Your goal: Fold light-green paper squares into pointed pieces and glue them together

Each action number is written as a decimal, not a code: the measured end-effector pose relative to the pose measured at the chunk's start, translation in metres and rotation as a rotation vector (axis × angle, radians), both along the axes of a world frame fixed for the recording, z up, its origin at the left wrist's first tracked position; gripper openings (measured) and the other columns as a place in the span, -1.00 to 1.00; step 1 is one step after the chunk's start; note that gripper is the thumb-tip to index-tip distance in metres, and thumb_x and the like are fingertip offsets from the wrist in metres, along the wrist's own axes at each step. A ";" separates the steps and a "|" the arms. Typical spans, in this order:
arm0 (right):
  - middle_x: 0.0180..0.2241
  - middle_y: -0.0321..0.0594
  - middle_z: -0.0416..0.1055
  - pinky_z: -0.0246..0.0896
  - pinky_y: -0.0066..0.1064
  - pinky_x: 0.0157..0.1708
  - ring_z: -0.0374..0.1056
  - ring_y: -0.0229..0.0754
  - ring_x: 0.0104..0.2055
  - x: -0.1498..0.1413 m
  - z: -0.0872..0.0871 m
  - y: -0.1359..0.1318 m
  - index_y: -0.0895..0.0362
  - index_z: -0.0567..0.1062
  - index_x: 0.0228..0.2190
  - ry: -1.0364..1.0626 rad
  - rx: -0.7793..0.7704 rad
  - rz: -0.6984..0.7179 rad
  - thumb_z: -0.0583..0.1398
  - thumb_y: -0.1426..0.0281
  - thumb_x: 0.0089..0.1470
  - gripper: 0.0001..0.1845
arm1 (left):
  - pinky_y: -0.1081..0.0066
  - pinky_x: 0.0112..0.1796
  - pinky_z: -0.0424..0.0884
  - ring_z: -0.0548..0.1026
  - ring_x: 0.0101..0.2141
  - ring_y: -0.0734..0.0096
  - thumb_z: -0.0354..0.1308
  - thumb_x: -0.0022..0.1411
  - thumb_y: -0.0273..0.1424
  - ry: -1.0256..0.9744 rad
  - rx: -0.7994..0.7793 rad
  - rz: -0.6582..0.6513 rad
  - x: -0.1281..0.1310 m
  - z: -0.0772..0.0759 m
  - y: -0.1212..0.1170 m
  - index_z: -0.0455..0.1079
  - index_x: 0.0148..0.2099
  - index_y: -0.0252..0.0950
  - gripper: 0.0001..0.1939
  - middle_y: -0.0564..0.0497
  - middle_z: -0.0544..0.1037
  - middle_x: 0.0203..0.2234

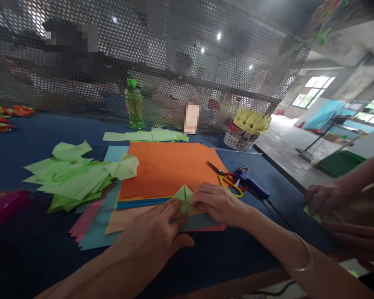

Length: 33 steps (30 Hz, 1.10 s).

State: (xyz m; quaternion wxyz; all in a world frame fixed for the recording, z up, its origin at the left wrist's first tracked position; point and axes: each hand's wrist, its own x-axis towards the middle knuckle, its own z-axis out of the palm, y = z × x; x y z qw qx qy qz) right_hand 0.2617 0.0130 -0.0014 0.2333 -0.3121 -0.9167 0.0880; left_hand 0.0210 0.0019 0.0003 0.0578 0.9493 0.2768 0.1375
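Observation:
A small piece of folded light green paper (184, 197) is between my two hands, over the front edge of the coloured paper stack. My left hand (162, 226) grips its left and lower side, the thumb pointing right. Bent fingers of my right hand (220, 203) pinch its right side. Under and behind it lies the stack, topped by orange sheets (171, 166), with blue, peach and pink sheets sticking out below. Scissors (229, 182) with red and yellow handles lie just beyond my right hand, beside a blue glue gun (252, 182).
Loose green paper pieces (77, 174) are heaped on the left, with green strips (146, 135) behind the stack. A green bottle (134, 106) and a pot of yellow folded paper (247, 128) stand at the back. Another person's hands (327, 203) hold green paper at right.

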 end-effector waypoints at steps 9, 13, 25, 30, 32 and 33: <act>-0.25 -0.11 0.48 0.30 -0.30 -0.12 0.36 -0.13 -0.17 -0.001 0.003 -0.001 0.16 0.47 -0.26 -0.037 -0.002 -0.014 0.07 0.57 0.28 -0.81 | 0.08 -0.06 0.50 0.54 -0.05 -0.01 0.25 0.29 -0.13 -0.039 0.044 0.033 0.000 -0.012 0.001 0.52 -0.02 -0.27 -0.65 -0.19 0.51 0.04; -0.25 -0.09 0.50 0.33 -0.30 -0.13 0.38 -0.13 -0.17 0.000 0.003 -0.002 0.17 0.49 -0.23 -0.016 0.018 0.004 0.04 0.54 0.32 -0.78 | 0.09 -0.04 0.50 0.54 -0.04 0.02 0.26 0.29 -0.14 -0.059 0.020 0.030 0.001 -0.012 0.001 0.51 -0.02 -0.25 -0.66 -0.17 0.52 0.03; -0.22 -0.10 0.55 0.39 -0.33 -0.16 0.46 -0.16 -0.17 0.004 0.004 -0.003 0.16 0.54 -0.23 0.007 0.059 0.013 0.07 0.60 0.24 -0.75 | 0.08 -0.08 0.53 0.55 -0.04 -0.04 0.11 0.40 -0.15 -0.059 0.119 0.002 -0.002 -0.010 0.000 0.45 0.09 -0.40 -0.57 -0.28 0.54 0.02; -0.23 -0.11 0.55 0.39 -0.31 -0.14 0.46 -0.14 -0.17 0.003 0.003 -0.002 0.15 0.53 -0.24 0.028 0.057 0.016 0.08 0.66 0.13 -0.71 | 0.03 -0.07 0.49 0.52 -0.03 -0.05 0.22 0.33 -0.20 0.007 0.046 0.044 0.001 -0.005 -0.002 0.33 0.23 -0.30 -0.49 -0.22 0.51 0.05; -0.23 -0.11 0.55 0.39 -0.30 -0.14 0.45 -0.14 -0.18 0.003 0.002 -0.003 0.14 0.52 -0.26 0.028 0.065 0.005 0.07 0.67 0.09 -0.69 | 0.02 -0.08 0.49 0.51 -0.03 -0.06 0.31 0.26 -0.25 0.054 0.007 0.039 0.004 -0.001 -0.002 0.30 0.27 -0.22 -0.43 -0.17 0.50 0.03; -0.23 -0.11 0.55 0.38 -0.30 -0.14 0.45 -0.13 -0.18 0.003 0.002 -0.004 0.14 0.52 -0.26 0.024 0.066 -0.002 0.07 0.68 0.07 -0.68 | 0.02 -0.08 0.48 0.50 -0.03 -0.06 0.34 0.23 -0.28 0.073 -0.007 0.039 0.005 0.000 -0.001 0.30 0.26 -0.20 -0.41 -0.15 0.49 0.02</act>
